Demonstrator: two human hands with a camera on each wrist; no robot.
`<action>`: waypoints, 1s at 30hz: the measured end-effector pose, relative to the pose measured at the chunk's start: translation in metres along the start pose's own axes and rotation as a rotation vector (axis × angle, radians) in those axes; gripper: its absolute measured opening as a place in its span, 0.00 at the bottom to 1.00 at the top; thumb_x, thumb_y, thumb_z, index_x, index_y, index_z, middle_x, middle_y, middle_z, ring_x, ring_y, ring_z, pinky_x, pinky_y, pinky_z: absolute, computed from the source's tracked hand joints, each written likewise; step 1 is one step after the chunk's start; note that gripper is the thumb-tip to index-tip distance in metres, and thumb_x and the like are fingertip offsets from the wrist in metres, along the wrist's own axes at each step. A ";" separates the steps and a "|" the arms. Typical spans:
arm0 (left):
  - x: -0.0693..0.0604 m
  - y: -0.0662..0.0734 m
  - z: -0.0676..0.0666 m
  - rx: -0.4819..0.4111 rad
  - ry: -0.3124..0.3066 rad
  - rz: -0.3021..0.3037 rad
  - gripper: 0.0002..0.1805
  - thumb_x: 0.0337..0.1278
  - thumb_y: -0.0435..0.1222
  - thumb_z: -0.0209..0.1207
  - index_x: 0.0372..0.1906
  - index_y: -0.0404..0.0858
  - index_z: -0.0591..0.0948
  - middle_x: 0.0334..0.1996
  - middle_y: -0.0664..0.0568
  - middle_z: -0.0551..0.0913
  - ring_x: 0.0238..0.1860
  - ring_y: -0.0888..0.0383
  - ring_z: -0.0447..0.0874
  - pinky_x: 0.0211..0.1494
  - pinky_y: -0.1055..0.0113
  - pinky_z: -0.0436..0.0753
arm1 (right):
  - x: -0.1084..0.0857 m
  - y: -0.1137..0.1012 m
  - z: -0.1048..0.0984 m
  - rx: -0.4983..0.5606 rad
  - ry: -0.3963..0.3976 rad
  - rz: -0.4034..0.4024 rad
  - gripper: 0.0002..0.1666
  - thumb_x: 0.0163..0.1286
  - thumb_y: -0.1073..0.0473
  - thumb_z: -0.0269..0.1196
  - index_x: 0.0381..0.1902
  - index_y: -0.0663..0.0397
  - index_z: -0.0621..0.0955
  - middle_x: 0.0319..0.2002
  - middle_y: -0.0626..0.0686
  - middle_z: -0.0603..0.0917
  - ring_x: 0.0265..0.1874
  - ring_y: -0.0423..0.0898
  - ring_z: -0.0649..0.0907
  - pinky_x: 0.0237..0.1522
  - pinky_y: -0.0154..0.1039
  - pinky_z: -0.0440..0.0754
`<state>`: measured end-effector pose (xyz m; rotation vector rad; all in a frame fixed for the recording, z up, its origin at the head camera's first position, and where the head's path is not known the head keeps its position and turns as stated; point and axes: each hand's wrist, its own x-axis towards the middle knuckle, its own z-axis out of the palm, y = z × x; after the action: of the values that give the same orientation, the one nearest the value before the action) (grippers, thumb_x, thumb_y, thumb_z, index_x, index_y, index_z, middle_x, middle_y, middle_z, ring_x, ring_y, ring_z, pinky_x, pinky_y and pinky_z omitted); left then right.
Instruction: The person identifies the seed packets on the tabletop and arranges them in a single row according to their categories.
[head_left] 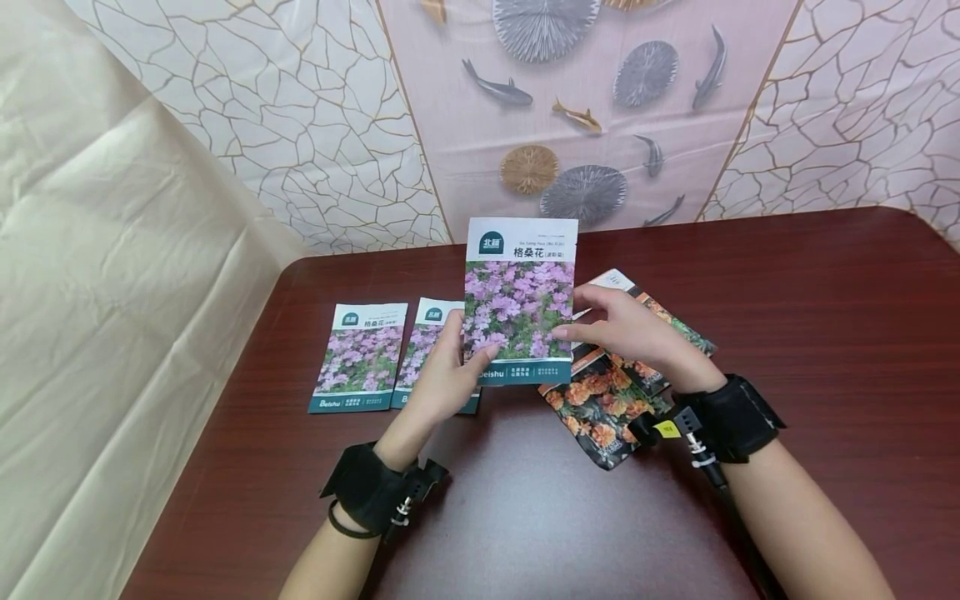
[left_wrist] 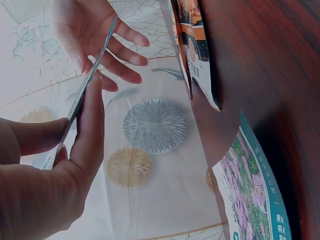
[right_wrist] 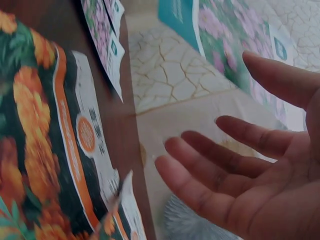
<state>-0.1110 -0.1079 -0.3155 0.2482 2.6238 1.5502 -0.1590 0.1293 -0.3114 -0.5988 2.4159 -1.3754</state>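
Observation:
Held upright above the table is a seed packet (head_left: pixel 519 308) with pink flowers, a white top and a teal bottom band. My left hand (head_left: pixel 444 379) pinches its lower left edge, thumb in front and fingers behind; the left wrist view shows this packet (left_wrist: pixel 84 95) edge-on. At its right edge is my right hand (head_left: pixel 637 333), the thumb by the front face. In the right wrist view the right hand (right_wrist: pixel 250 185) has loosely spread fingers, not closed on the packet. Beneath that hand, several orange-flower seed packets (head_left: pixel 600 404) lie overlapping, partly hidden by it.
Two more pink-flower packets lie at left: one packet (head_left: pixel 360 358) in full view, another packet (head_left: pixel 420 354) partly behind my left hand. The dark red-brown table (head_left: pixel 825 350) meets a patterned cloth backdrop (head_left: pixel 465 150). A pale cloth (head_left: pixel 120 250) hangs along the left side.

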 end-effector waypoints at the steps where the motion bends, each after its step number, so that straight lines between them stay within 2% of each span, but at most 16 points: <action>1: 0.000 0.000 0.000 0.002 0.002 -0.003 0.23 0.62 0.38 0.54 0.58 0.38 0.61 0.63 0.41 0.61 0.66 0.47 0.55 0.62 0.48 0.60 | 0.001 0.000 0.002 0.027 -0.011 -0.018 0.21 0.65 0.55 0.60 0.45 0.67 0.69 0.37 0.62 0.72 0.32 0.51 0.75 0.31 0.42 0.72; 3: 0.000 0.000 0.000 0.011 0.003 -0.011 0.27 0.63 0.38 0.53 0.62 0.37 0.59 0.65 0.41 0.59 0.67 0.48 0.53 0.63 0.49 0.59 | 0.002 0.001 0.005 0.094 -0.029 -0.034 0.17 0.65 0.59 0.59 0.36 0.66 0.64 0.26 0.56 0.65 0.22 0.46 0.69 0.25 0.40 0.67; 5: 0.000 0.000 0.001 0.020 0.003 -0.020 0.31 0.63 0.39 0.53 0.65 0.36 0.56 0.66 0.41 0.56 0.67 0.49 0.51 0.64 0.49 0.57 | 0.003 0.001 0.007 0.161 -0.038 -0.034 0.18 0.65 0.62 0.59 0.33 0.64 0.59 0.22 0.52 0.59 0.18 0.43 0.67 0.24 0.39 0.67; 8: 0.000 -0.001 0.002 0.032 0.001 -0.035 0.35 0.62 0.39 0.54 0.68 0.36 0.52 0.68 0.41 0.53 0.68 0.50 0.50 0.65 0.50 0.56 | 0.004 0.000 0.010 0.266 -0.037 -0.022 0.18 0.65 0.66 0.57 0.34 0.63 0.56 0.20 0.49 0.56 0.18 0.41 0.69 0.25 0.41 0.69; 10: -0.001 -0.001 0.002 0.041 -0.006 -0.042 0.37 0.62 0.40 0.54 0.69 0.36 0.50 0.69 0.41 0.52 0.68 0.49 0.49 0.65 0.50 0.56 | 0.004 -0.001 0.012 0.318 -0.028 -0.015 0.18 0.65 0.69 0.56 0.35 0.62 0.56 0.19 0.49 0.58 0.20 0.42 0.75 0.27 0.42 0.74; 12: -0.001 -0.001 0.001 0.046 -0.017 -0.062 0.39 0.62 0.40 0.54 0.71 0.36 0.47 0.70 0.41 0.48 0.69 0.50 0.47 0.66 0.50 0.54 | 0.004 -0.002 0.014 0.361 -0.026 -0.011 0.19 0.65 0.71 0.55 0.34 0.61 0.54 0.18 0.49 0.56 0.19 0.44 0.75 0.25 0.41 0.73; 15: -0.001 -0.001 0.001 0.054 -0.029 -0.096 0.42 0.62 0.41 0.54 0.71 0.36 0.42 0.71 0.42 0.44 0.69 0.50 0.42 0.67 0.51 0.50 | 0.004 -0.002 0.015 0.372 -0.024 -0.008 0.17 0.65 0.72 0.54 0.35 0.61 0.55 0.16 0.49 0.57 0.21 0.46 0.79 0.26 0.40 0.75; 17: 0.000 -0.001 0.001 0.054 -0.029 -0.115 0.42 0.62 0.42 0.54 0.71 0.36 0.42 0.70 0.42 0.44 0.69 0.50 0.43 0.67 0.51 0.51 | 0.004 -0.002 0.017 0.377 -0.030 -0.005 0.18 0.66 0.72 0.54 0.34 0.60 0.54 0.17 0.49 0.54 0.20 0.47 0.77 0.25 0.40 0.73; 19: 0.000 -0.002 0.000 0.058 -0.023 -0.119 0.41 0.61 0.42 0.55 0.71 0.36 0.45 0.70 0.41 0.48 0.68 0.49 0.48 0.65 0.50 0.55 | 0.005 -0.001 0.017 0.385 -0.037 -0.005 0.19 0.66 0.72 0.53 0.32 0.59 0.53 0.17 0.49 0.55 0.20 0.47 0.77 0.25 0.42 0.73; 21: 0.001 -0.003 0.000 0.063 -0.016 -0.123 0.40 0.61 0.42 0.56 0.70 0.37 0.48 0.66 0.40 0.57 0.62 0.48 0.61 0.60 0.51 0.64 | 0.005 0.000 0.018 0.395 -0.045 -0.008 0.22 0.65 0.73 0.53 0.29 0.58 0.50 0.17 0.49 0.54 0.20 0.48 0.76 0.24 0.42 0.72; 23: 0.002 -0.005 0.000 0.068 -0.009 -0.126 0.39 0.60 0.41 0.56 0.70 0.37 0.50 0.54 0.39 0.69 0.45 0.49 0.72 0.45 0.56 0.73 | 0.006 0.001 0.019 0.404 -0.052 -0.004 0.23 0.65 0.74 0.53 0.29 0.58 0.50 0.17 0.50 0.54 0.20 0.48 0.75 0.24 0.43 0.72; 25: 0.004 -0.006 -0.001 0.076 -0.003 -0.131 0.38 0.59 0.41 0.57 0.69 0.37 0.51 0.37 0.43 0.71 0.29 0.53 0.68 0.31 0.62 0.69 | 0.006 0.002 0.019 0.405 -0.055 0.008 0.23 0.65 0.74 0.53 0.28 0.58 0.50 0.17 0.49 0.54 0.19 0.48 0.74 0.24 0.43 0.72; 27: 0.005 -0.008 -0.001 0.065 -0.002 -0.140 0.39 0.59 0.40 0.57 0.69 0.37 0.51 0.26 0.48 0.66 0.22 0.56 0.61 0.25 0.65 0.63 | 0.007 0.002 0.020 0.408 -0.057 0.026 0.23 0.65 0.74 0.53 0.28 0.58 0.50 0.17 0.49 0.53 0.19 0.48 0.74 0.24 0.43 0.72; 30: 0.006 -0.010 -0.002 0.082 -0.001 -0.122 0.38 0.59 0.38 0.58 0.69 0.36 0.52 0.25 0.50 0.66 0.21 0.58 0.63 0.25 0.67 0.65 | 0.007 0.004 0.020 0.412 -0.062 0.053 0.22 0.65 0.74 0.53 0.28 0.58 0.51 0.16 0.49 0.55 0.19 0.46 0.75 0.25 0.42 0.72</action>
<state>-0.1186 -0.1132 -0.3229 0.0918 2.6501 1.4063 -0.1573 0.1129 -0.3251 -0.4573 1.9984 -1.7344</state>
